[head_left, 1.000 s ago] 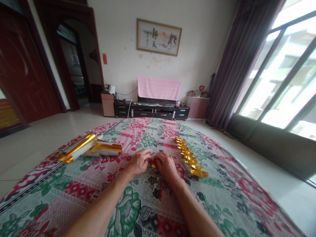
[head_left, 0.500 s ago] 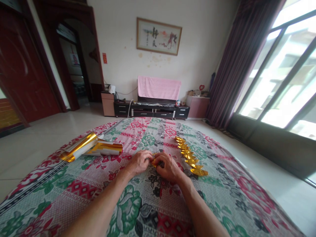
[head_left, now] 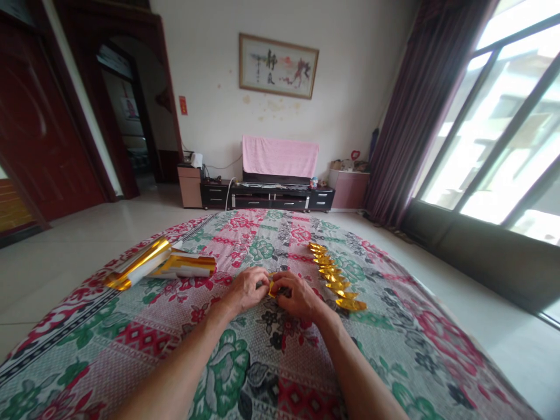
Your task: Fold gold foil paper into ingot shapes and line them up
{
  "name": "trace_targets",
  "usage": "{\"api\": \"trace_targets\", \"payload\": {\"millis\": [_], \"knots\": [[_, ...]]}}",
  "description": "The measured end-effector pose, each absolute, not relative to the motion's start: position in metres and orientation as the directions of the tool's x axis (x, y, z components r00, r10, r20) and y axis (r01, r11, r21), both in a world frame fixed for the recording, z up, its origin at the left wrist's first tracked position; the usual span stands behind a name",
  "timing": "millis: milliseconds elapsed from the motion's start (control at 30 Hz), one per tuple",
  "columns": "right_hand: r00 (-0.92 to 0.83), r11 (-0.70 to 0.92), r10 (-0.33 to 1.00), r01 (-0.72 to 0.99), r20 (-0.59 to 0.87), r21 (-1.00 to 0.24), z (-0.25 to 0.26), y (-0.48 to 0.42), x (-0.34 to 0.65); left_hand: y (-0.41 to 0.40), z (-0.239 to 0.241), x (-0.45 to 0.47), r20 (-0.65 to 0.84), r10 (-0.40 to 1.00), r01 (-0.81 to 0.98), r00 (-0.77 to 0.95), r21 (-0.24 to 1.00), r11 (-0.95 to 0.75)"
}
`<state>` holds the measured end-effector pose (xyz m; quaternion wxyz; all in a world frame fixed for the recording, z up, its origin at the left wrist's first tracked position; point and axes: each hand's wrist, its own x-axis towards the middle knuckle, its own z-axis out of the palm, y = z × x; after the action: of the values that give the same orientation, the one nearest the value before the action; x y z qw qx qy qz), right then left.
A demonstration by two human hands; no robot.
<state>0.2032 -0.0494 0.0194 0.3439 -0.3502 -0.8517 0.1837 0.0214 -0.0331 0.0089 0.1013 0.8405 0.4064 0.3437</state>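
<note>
At the middle of the table, my left hand [head_left: 250, 289] and my right hand [head_left: 294, 293] meet with fingers closed on a small piece of gold foil paper [head_left: 271, 287]. Most of that piece is hidden behind the fingers. To the right of my right hand runs a row of several folded gold paper ingots [head_left: 335, 278], pointed at their ends. Over on the left lie curled sheets of gold foil paper, one sheet [head_left: 142, 265] overlapping another sheet [head_left: 192, 265]; their pale undersides partly show.
A floral cloth [head_left: 227, 373] covers the rounded table. Beyond it, a low black cabinet [head_left: 271, 197] stands against the wall, with a pink cloth [head_left: 280, 156] draped over something on top. A purple curtain [head_left: 420, 116] and windows are on the right.
The view has shifted slightly. Both hands stay in nearly the same place, still pinching the gold piece, with only small finger movement. The ingots and sheets lie as before.
</note>
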Motion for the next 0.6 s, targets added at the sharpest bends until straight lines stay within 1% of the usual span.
{"api": "trace_targets", "payload": {"millis": [233, 433, 600], "knots": [[-0.543, 0.693, 0.714, 0.461, 0.442, -0.554, 0.0228, -0.0461, 0.2057, -0.031, 0.0057, 0.0227, 0.478, 0.785, 0.624, 0.394, 0.488, -0.61], [-0.571, 0.715, 0.692, 0.458, 0.442, -0.528, 0.0269, -0.0486, 0.2078, -0.0303, 0.0056, 0.0228, 0.467, 0.793, 0.622, 0.391, 0.501, -0.602], [-0.554, 0.687, 0.72, 0.481, 0.419, -0.545, 0.0237, -0.0482, 0.2081, -0.031, 0.0068, 0.023, 0.462, 0.795, 0.619, 0.394, 0.506, -0.601]]}}
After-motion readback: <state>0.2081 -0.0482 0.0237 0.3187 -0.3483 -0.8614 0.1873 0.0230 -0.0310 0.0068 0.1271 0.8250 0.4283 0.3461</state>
